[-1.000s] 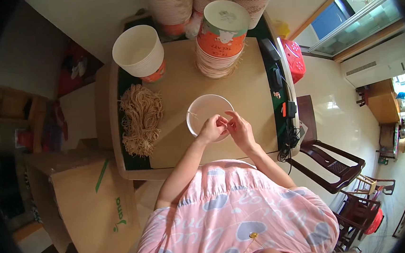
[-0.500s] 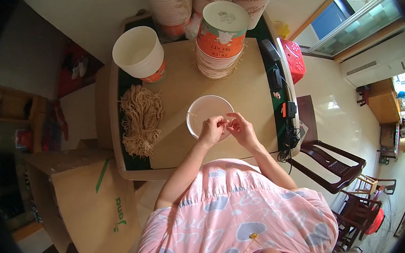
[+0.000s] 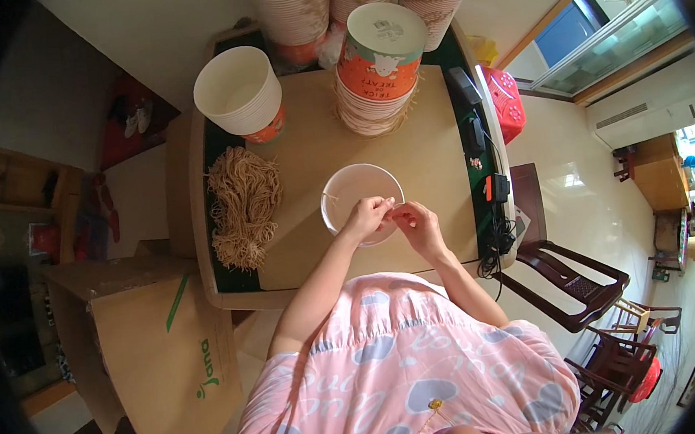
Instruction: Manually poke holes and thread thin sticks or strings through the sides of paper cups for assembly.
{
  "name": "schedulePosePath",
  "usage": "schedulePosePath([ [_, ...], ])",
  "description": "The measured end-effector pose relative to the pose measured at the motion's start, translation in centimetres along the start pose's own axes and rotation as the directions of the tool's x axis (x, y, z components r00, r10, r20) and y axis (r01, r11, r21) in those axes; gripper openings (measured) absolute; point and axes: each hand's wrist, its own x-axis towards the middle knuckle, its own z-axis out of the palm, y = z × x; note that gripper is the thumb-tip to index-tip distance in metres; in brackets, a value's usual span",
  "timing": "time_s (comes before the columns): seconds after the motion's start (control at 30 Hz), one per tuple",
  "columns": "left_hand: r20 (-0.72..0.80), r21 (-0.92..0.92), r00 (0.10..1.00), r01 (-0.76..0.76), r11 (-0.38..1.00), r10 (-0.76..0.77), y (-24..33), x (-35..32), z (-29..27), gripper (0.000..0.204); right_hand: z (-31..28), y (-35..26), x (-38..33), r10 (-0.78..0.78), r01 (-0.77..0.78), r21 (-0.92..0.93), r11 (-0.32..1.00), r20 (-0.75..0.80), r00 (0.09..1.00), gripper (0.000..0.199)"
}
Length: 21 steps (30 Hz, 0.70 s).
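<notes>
A white paper bucket (image 3: 343, 183) stands mouth up before me on the cardboard-covered table. A short end of tan cord (image 3: 329, 195) shows at its left rim. My left hand (image 3: 369, 215) and my right hand (image 3: 418, 224) meet over the near right rim, fingertips pinched close together. What they pinch is too small and covered to make out. To the left lies a loose bundle of tan cord (image 3: 244, 201).
Behind the bundle stands a nested stack of white buckets (image 3: 236, 95). Upside-down orange printed buckets (image 3: 380, 76) with cords are stacked at the back. Black adapters and cables (image 3: 496, 234) line the right edge. A cardboard box (image 3: 162, 346) is at the left, a dark chair (image 3: 564, 273) at the right.
My fingers have shifted slightly at the rim. The right hand's raised index finger has curled down, and both hands' fingertips are drawn closer together. The bucket stays in place.
</notes>
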Motion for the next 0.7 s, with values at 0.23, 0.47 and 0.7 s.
schedulePosePath([
  [0.23,-0.083,-0.194,0.994,-0.086,0.977,0.071,-0.3,1.7,1.4,0.02,-0.3,0.1,-0.5,0.074,-0.074,0.017,0.997,-0.033,0.997,0.007],
  [0.47,0.155,0.107,0.952,0.249,0.963,-0.264,0.6,1.0,-0.4,0.029,-0.3,0.3,-0.4,0.09,-0.1,-0.085,0.991,-0.113,0.989,0.007],
  [0.7,0.377,-0.292,0.849,0.489,0.822,-0.372,-0.8,1.4,-1.2,0.025,1.2,0.3,0.0,-0.138,0.118,-0.195,0.974,-0.089,0.986,0.007],
])
